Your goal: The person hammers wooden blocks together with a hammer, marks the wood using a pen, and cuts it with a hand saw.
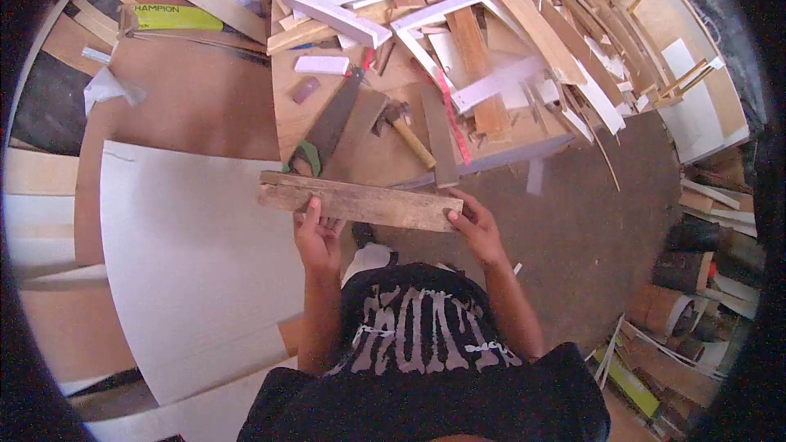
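A worn wooden plank (372,204) spans the space between my two hands, held roughly level in front of my chest. My left hand (318,233) grips its lower edge left of the middle, thumb on the near face. At the plank's right end, my right hand (477,229) is closed round it with the thumb on the face. Just beyond, on the worktable (360,147), lie a handsaw (334,119) with a green handle, a hammer (409,137) with a wooden handle, and a narrow wood strip (438,135).
Wood offcuts and white-painted frame pieces (446,12) pile up across the table's back. A red strap (450,115) hangs near its front edge. To the left leans a large white sheet (188,270). Boards and rolls (667,311) stand along the right.
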A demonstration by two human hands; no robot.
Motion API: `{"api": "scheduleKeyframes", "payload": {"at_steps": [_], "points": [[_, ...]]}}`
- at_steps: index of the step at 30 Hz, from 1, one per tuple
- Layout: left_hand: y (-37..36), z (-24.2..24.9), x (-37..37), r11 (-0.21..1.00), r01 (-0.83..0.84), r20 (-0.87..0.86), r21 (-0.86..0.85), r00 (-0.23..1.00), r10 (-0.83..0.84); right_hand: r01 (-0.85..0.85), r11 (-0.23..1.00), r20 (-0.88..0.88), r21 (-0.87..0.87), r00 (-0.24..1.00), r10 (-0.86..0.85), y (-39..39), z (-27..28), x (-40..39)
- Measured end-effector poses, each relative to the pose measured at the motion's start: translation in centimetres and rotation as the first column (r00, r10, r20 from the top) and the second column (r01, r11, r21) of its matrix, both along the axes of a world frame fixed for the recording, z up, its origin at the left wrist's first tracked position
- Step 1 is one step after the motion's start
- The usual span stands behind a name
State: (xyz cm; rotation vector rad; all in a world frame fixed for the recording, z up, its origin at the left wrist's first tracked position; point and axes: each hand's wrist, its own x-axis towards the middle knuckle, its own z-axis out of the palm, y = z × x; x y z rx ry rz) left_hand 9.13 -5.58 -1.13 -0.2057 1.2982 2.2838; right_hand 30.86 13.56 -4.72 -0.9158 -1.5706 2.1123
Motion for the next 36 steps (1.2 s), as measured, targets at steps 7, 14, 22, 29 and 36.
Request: {"api": "scheduleKeyframes", "payload": {"at_steps": [7, 14, 22, 29, 36], "points": [[-4.5, -6.3, -11.7, 0.954, 0.266, 0.077, 0.137, 0.958, -0.277, 0.301, 0.950, 0.084, -0.087, 0.952, -0.294, -0.1, -2.0, -9.5], [-5.4, -8.4, -13.2, 0.920, 0.372, 0.136, 0.124, 0.912, -0.387, 0.598, 0.719, 0.008, -0.354, 0.771, -0.637, -0.8, -1.6, -16.5], [-5.4, -12.2, -12.1, 0.973, 0.216, 0.387, 0.086, 0.893, -0.232, 0.553, 0.796, -0.057, -0.248, 0.812, -0.581, 7.3, -2.8, -19.9], [-0.8, -15.1, -10.4, 0.932, 0.244, 0.194, -0.269, 0.961, -0.196, 0.357, 0.905, 0.004, -0.232, 0.931, -0.366, 15.6, -5.9, -26.3], [2.9, -20.5, -7.4, 0.799, -0.052, -0.126, -0.599, 0.992, -0.030, 0.049, 0.999, 0.117, -0.024, 0.992, -0.046, 21.8, -14.9, -31.9]]}}
